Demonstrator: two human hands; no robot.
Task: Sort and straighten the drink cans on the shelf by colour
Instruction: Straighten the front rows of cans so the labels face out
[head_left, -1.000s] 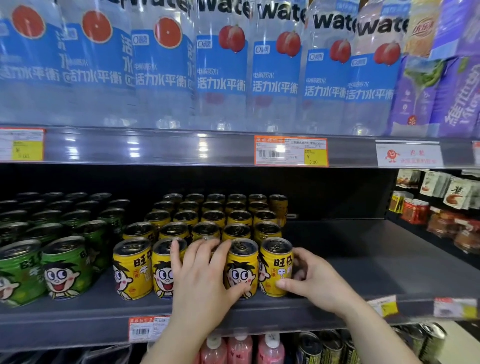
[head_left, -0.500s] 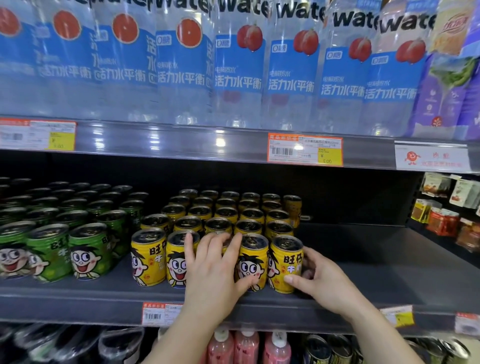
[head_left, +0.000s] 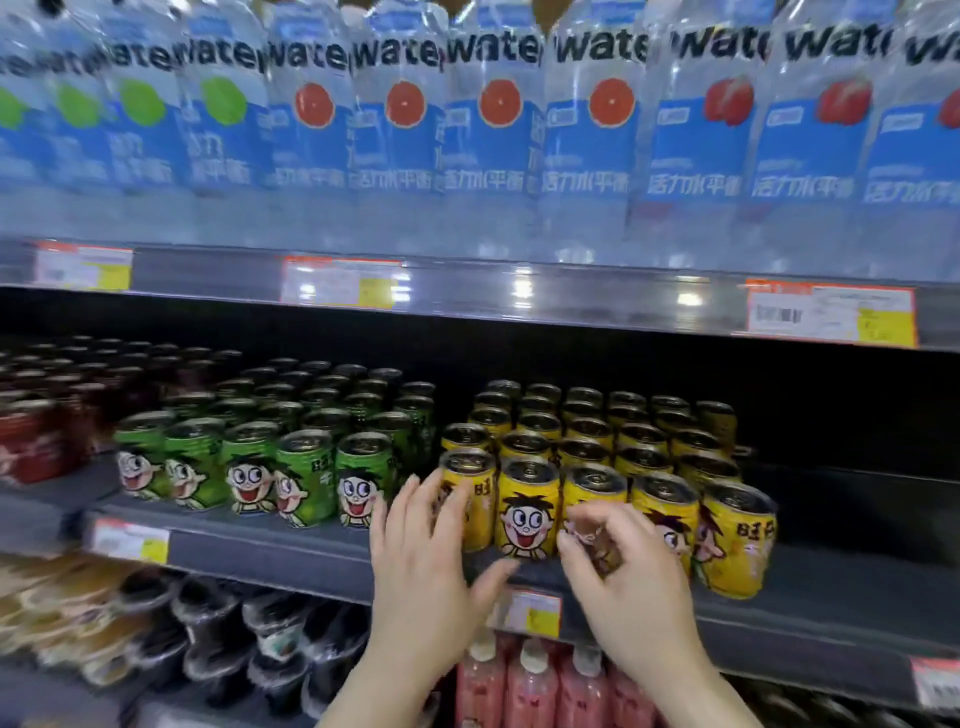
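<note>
Yellow cartoon-face cans (head_left: 527, 514) stand in rows on the dark shelf (head_left: 260, 551), with green cans (head_left: 249, 478) to their left and dark red cans (head_left: 31, 447) further left. My left hand (head_left: 426, 566) has its fingers spread against the left side of the leftmost front yellow can (head_left: 470, 499), thumb reaching under the second one. My right hand (head_left: 623, 566) is curled in front of the third front yellow can (head_left: 595, 488), covering its label. Motion blur hides whether it grips the can. Two more front yellow cans stand to its right.
Tall water bottles (head_left: 493, 145) fill the shelf above, behind price tags (head_left: 831, 312). Bare shelf (head_left: 857, 597) extends right of the yellow cans. Below are pink bottles (head_left: 530, 686) and dark wrapped bottles (head_left: 218, 639).
The view swung left, bringing red cans into sight. Both hands shifted left along the front yellow row: the left from the middle can to the leftmost, the right off the rightmost can.
</note>
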